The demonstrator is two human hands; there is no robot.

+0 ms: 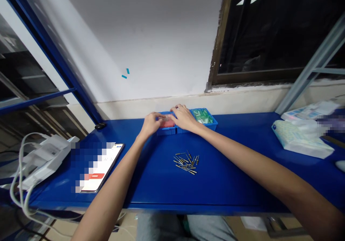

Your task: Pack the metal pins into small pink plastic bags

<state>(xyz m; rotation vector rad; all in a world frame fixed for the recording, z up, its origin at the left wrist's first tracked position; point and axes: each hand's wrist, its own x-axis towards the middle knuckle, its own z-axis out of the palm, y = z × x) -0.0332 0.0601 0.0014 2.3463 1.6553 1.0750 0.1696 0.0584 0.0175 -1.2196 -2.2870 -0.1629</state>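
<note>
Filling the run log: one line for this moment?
left hand: on blue plastic bin | right hand: same bin | loose metal pins: untouched

Phone [101, 167] screen partly blurred; right hand [184, 117] hides part of red tray contents [167, 123].

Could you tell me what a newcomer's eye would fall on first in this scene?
Probably the two bare hands, left hand and right hand, meeting over a small blue plastic bin of red parts at the back of the glossy blue workbench. Nearer, mid-bench, lies a loose heap of small brass-coloured metal pins.
</note>
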